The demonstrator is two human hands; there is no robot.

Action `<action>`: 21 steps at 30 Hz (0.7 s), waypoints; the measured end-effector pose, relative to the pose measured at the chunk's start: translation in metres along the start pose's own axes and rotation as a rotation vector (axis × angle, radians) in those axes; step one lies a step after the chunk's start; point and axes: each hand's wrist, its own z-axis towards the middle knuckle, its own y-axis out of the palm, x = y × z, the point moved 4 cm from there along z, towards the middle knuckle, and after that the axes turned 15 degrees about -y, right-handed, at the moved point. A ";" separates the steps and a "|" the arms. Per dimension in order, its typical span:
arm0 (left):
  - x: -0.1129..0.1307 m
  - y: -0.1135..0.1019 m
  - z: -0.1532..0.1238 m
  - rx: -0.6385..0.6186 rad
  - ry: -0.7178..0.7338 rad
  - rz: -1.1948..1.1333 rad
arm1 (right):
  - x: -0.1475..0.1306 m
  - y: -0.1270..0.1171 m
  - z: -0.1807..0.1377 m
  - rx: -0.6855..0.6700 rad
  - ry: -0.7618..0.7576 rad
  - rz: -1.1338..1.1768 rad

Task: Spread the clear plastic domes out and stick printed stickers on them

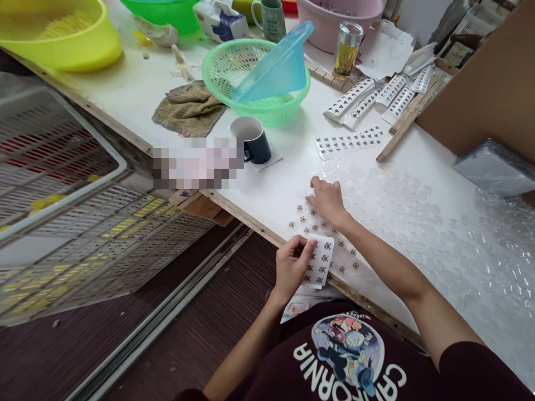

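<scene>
My left hand (295, 264) pinches a white sheet of stickers (321, 268) at the table's front edge, thumb on top. Small dark animal-like pictures run in rows on the sheet. Farther in, my right hand (328, 200) hovers low over or rests on the table; I cannot tell if it touches. Its thumb and forefinger are bent and apart, with nothing visible between them. Around and below it lie several clear round discs bearing the same small picture (300, 208). Plain clear discs (388, 206) spread across the table to the right of that hand.
A dark mug (261, 146), a brown cloth (190, 108) and a green basket (267, 114) with a blue one tilted inside stand beyond. More sticker sheets (349, 140) lie at the back right, near a wooden strip (407, 125) and a glass (348, 50). Crates (125, 223) stand left.
</scene>
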 end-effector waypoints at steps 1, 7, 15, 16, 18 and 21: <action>0.000 -0.001 0.000 0.004 -0.011 -0.016 | -0.001 -0.006 -0.005 0.034 0.003 0.054; 0.000 -0.003 0.000 0.056 -0.018 -0.095 | -0.013 -0.033 -0.073 -0.014 -0.095 0.714; -0.004 0.004 0.003 -0.026 -0.036 -0.142 | -0.008 -0.035 -0.119 0.009 -0.040 0.833; -0.005 0.004 0.002 -0.043 -0.047 -0.149 | -0.008 -0.034 -0.119 0.022 -0.035 0.819; -0.005 0.004 0.001 -0.042 -0.068 -0.152 | -0.007 -0.033 -0.120 0.063 -0.035 0.776; -0.003 0.003 0.000 0.003 -0.064 -0.133 | -0.009 -0.037 -0.124 0.150 -0.088 0.673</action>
